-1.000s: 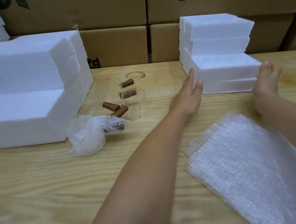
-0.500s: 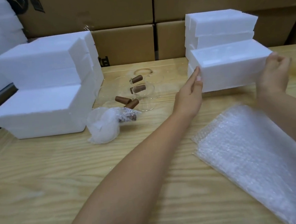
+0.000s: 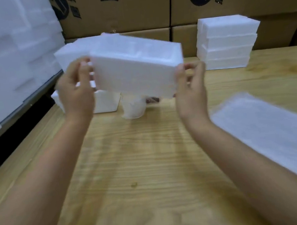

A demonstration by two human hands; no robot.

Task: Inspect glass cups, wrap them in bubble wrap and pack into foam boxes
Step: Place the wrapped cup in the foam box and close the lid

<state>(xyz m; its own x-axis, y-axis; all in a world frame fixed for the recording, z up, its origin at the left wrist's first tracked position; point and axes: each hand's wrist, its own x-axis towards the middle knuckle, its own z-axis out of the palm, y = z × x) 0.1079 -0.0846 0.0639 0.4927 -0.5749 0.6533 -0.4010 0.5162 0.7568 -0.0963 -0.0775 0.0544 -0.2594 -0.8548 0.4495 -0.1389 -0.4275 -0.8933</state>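
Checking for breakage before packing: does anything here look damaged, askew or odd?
Nothing looks damaged. The foam box is tilted only because the left hand and right hand hold it above the table. A small dark spot marks the wood.

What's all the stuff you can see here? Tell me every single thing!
foam box: one, white, held up above the table, open top towards the camera
foam stack: one, white, back right on the table
foam blocks: several, white, back left, partly hidden by the held box
foam pile: one, white, far left beyond the table edge
cardboard boxes: several, brown with dark print, along the back
bubble wrap: one pile, whitish clear, right side of the table
wrapped bundle: one, whitish, on the table below the held box; blurred
table: one, light wood
left hand: one, grips the box's left end
right hand: one, grips the box's right end
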